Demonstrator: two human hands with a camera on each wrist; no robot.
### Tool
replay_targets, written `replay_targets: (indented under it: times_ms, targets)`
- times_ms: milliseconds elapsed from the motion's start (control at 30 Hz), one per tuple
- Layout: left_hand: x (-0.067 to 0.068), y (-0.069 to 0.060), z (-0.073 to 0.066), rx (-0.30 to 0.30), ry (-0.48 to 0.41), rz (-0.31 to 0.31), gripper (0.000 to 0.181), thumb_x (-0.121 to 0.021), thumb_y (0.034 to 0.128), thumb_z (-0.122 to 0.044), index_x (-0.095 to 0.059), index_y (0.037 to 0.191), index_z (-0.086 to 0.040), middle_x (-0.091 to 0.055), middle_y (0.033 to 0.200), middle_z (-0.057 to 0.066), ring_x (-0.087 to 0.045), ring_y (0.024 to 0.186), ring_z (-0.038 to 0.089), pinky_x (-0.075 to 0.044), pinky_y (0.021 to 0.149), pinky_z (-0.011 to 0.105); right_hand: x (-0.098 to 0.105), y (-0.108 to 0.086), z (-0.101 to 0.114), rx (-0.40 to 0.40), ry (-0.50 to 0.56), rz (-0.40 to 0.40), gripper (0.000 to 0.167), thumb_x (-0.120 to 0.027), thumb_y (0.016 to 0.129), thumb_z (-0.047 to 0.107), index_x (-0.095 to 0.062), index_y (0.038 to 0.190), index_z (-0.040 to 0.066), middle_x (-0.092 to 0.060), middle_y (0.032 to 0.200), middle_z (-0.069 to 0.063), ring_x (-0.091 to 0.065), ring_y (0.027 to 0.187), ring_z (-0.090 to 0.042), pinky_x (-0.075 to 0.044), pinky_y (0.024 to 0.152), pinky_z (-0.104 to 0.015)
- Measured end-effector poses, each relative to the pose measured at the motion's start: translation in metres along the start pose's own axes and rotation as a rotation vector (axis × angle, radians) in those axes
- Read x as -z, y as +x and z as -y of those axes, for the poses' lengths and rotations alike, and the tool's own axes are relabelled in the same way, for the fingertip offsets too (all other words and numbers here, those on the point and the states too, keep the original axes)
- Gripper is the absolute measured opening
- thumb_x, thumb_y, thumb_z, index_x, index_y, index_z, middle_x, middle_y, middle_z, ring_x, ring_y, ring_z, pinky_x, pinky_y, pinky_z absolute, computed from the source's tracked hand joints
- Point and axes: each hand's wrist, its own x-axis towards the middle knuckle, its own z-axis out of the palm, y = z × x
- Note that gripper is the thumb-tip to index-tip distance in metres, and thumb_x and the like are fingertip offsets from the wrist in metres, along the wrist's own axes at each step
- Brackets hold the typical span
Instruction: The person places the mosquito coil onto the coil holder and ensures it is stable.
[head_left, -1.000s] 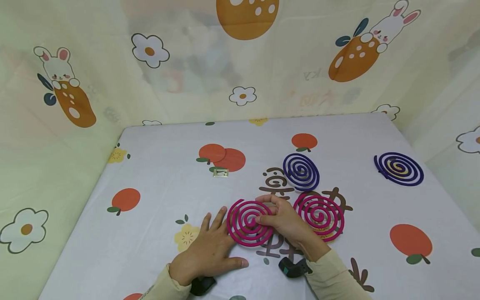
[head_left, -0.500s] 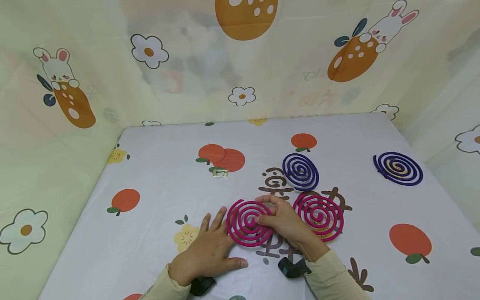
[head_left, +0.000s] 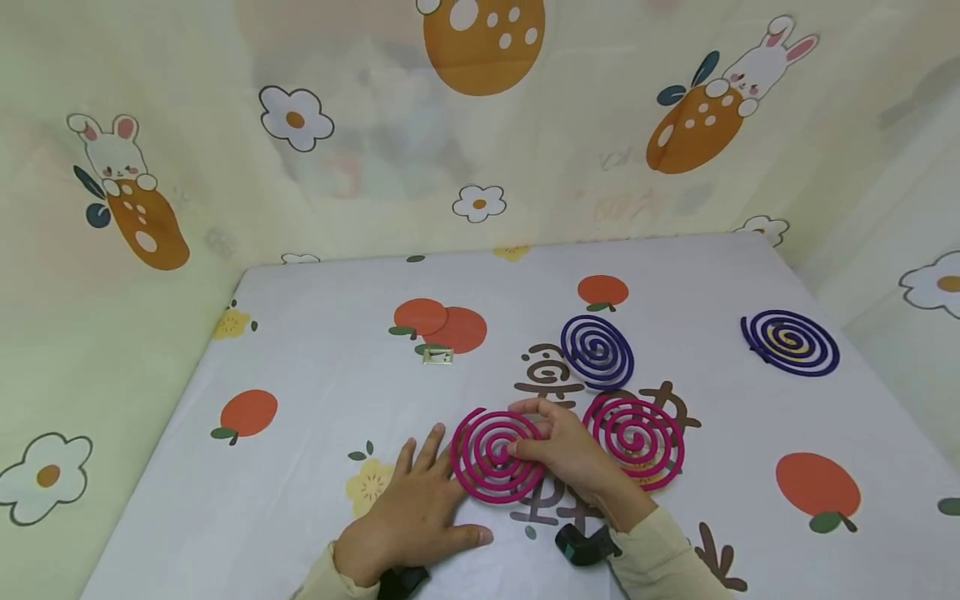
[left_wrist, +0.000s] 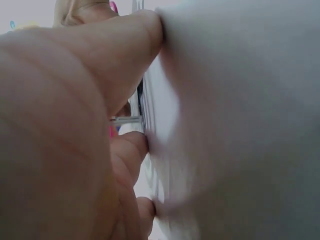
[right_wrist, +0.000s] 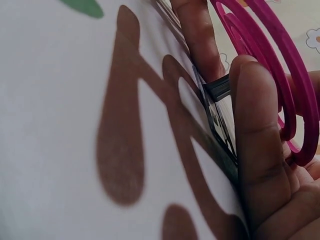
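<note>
In the head view, my right hand (head_left: 577,458) pinches a pink spiral coil (head_left: 501,454) near its centre, thumb on top and other fingers partly hidden. My left hand (head_left: 416,512) rests on the cloth with its fingers spread, the forefinger partly hidden by the coil's left edge. The right wrist view shows the pink coil (right_wrist: 295,75) tilted beside the fingers, with a small upright metal piece (right_wrist: 218,88) on a flat stand close to the cloth. A thin metal piece (left_wrist: 127,120) also appears beyond the left thumb in the left wrist view.
A second pink coil (head_left: 633,440) lies right of my right hand, with a dark blue coil (head_left: 597,352) behind it. Another dark blue coil (head_left: 790,342) lies far right. A small metal stand (head_left: 438,356) sits on the patterned tablecloth (head_left: 315,358) behind the hands.
The head view has shifted slightly, so the scene sits a little lower. Both hands and the held coil keep the same positions relative to the cloth.
</note>
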Motion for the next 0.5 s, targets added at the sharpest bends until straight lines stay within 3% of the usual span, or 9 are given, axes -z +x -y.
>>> replay_targets:
  times_ms: [267, 500]
  targets:
    - [0.000, -0.010, 0.013, 0.093, -0.036, -0.064, 0.090, -0.066, 0.0897, -0.068, -0.043, 0.161, -0.018, -0.017, 0.173, 0.016, -0.011, 0.158, 0.048, -0.017, 0.118, 0.074, -0.004, -0.004, -0.007, -0.016, -0.006, 0.012, 0.054, -0.074, 0.094, 0.004, -0.051, 0.142, -0.003, -0.077, 0.096, -0.014, -0.076, 0.088, -0.022, -0.062, 0.080, -0.030]
    - [0.009, 0.000, 0.024, 0.070, -0.107, -0.154, 0.088, -0.074, 0.0869, -0.062, -0.049, 0.154, -0.012, -0.027, 0.171, 0.015, -0.018, 0.157, 0.045, -0.019, 0.118, 0.074, 0.002, 0.001, -0.002, -0.017, -0.030, 0.004, 0.053, -0.073, 0.095, 0.006, -0.051, 0.143, 0.000, -0.078, 0.102, -0.015, -0.077, 0.094, -0.025, -0.061, 0.083, -0.030]
